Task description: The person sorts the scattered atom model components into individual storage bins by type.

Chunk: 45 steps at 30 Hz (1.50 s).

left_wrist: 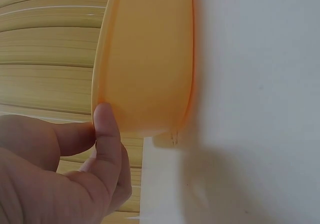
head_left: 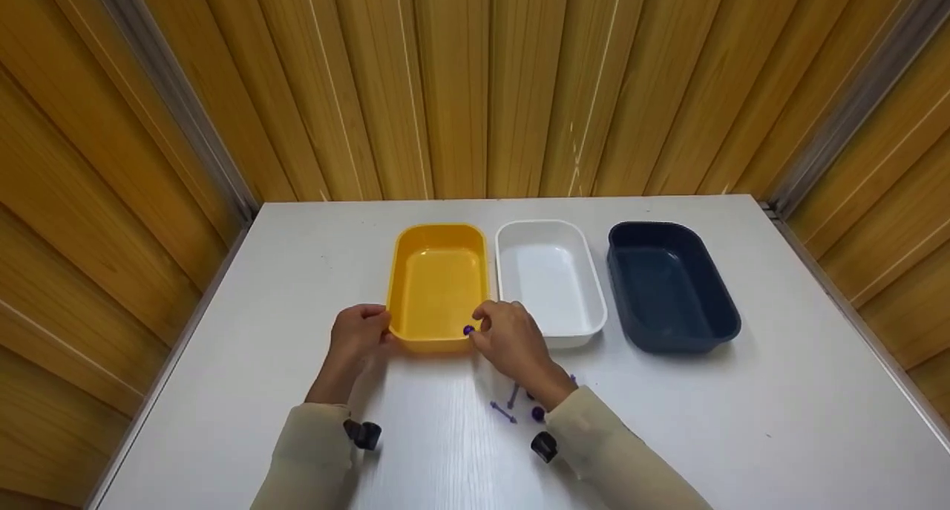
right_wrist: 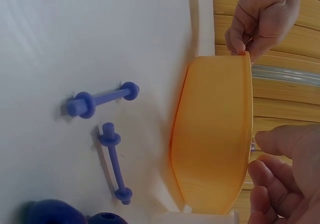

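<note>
My left hand (head_left: 358,329) pinches the rim of the yellow bin (head_left: 439,344) at its front left corner, thumb and forefinger on either side of the edge in the left wrist view. Over the bin's front right corner, my right hand (head_left: 513,341) holds a small dark purple ball (head_left: 468,330) at its thumb and fingertips. In the right wrist view the bin's rim hides most of that ball. Just below the right hand, two thin purple rods with collared ends, one rod (right_wrist: 116,164) and another rod (right_wrist: 102,98), lie on the table.
A purple ball (head_left: 538,413) lies by the right sleeve, and a second piece with a hole (right_wrist: 107,218) shows beside it in the right wrist view. The white bin (head_left: 551,341) and dark blue bin (head_left: 679,342) stand right of the yellow one. Wood-patterned panels (head_left: 453,87) enclose the table.
</note>
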Motion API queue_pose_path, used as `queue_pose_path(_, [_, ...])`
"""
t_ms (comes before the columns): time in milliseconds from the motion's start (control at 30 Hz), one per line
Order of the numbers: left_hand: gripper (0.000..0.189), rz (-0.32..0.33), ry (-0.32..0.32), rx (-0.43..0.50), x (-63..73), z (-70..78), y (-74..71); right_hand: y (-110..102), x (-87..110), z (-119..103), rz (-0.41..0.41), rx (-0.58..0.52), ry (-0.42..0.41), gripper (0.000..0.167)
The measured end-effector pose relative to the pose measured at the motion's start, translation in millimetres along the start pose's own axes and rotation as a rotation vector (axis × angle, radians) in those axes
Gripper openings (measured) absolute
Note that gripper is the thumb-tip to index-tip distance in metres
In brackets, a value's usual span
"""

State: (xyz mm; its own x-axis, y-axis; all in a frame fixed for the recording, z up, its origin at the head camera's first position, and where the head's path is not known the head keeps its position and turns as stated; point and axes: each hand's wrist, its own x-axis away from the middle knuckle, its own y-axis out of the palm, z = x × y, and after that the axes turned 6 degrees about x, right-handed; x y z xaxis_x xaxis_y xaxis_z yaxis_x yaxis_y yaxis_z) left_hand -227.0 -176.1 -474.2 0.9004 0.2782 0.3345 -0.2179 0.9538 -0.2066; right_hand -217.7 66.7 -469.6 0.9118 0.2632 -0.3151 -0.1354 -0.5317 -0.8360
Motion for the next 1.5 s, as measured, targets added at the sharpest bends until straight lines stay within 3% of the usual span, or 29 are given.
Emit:
queue_pose_path(400, [0.03,-0.017,0.0,-0.02,2.5,0.6,-1.5,-8,15.7,6,-0.039,0.062,0.022,0.014])
queue_pose_path(633, [0.028,-0.021,0.002,-0.018,2.5,1.5,-1.5,-14,28.1,12,-0.121,0.074,0.096,0.017])
queue_pose_path(800, [0.029,-0.019,-0.002,-0.026,1.0,2.6,-1.5,-18,40.2,20,-0.136,0.081,0.098,0.015])
queue_pose_path(1167, [0.029,-0.014,-0.026,-0.049,0.1,4.5,-0.4,-25,63.9,33,-0.21,0.072,0.199,0.013])
queue_pose_path(1500, [0.031,-0.018,-0.04,-0.065,1.7,4.6,-1.5,-27,84.3,48,-0.209,0.079,0.121,0.011])
